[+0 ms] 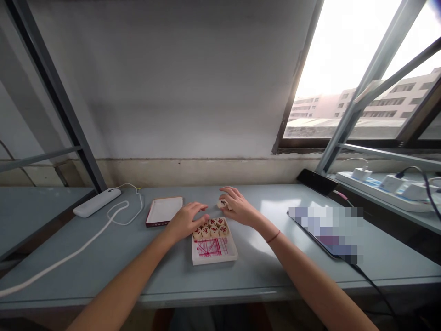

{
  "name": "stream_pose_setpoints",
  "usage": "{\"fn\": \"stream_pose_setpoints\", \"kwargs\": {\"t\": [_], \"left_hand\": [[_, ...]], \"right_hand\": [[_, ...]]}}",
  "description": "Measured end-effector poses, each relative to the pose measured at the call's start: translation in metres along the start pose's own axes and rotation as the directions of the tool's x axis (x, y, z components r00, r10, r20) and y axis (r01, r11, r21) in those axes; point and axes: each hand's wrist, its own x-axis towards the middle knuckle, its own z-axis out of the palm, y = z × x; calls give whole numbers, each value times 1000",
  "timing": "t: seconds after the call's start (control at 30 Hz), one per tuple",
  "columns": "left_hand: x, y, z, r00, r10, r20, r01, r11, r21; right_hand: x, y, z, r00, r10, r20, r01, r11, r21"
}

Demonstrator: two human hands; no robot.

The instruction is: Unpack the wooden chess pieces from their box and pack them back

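Head view: hands well apart. Right hand [237, 208] pinches a pale round piece [222, 203] just beyond the white box [215, 259] on the tabletop [255, 278]. Left hand [188, 219] — thumb and fingers parted — at the box's far-left corner, contact unclear. Lettered pieces [214, 231] fill its far half.

Gripping a game piece [222, 203] in the right hand [238, 208], just beyond a white box [215, 259] partly filled with more pieces [214, 231]; holding the left hand [188, 219] at its far left corner, near a lid [166, 209] on the desk [103, 257].
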Motion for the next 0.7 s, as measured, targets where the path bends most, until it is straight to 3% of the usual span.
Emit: {"fn": "stream_pose_setpoints", "kwargs": {"t": [0.23, 0.33, 0.47, 0.7], "left_hand": [[1, 11, 4, 974, -183, 131, 216, 921, -323], [0, 9, -4, 949, -207, 239, 282, 897, -341], [-4, 2, -23, 881, -172, 442, 339, 879, -334], [-7, -5, -36, 829, -158, 536, 413, 819, -398]], "right_hand": [[-4, -56, 1, 998, 55, 4, -55, 986, 157], [-6, -63, 8, 999, 33, -29, -28, 987, 159], [-10, -68, 14, 1000, 22, 11, -23, 988, 154], [-12, -77, 17, 999, -52, -5, 52, 978, 202]]}}
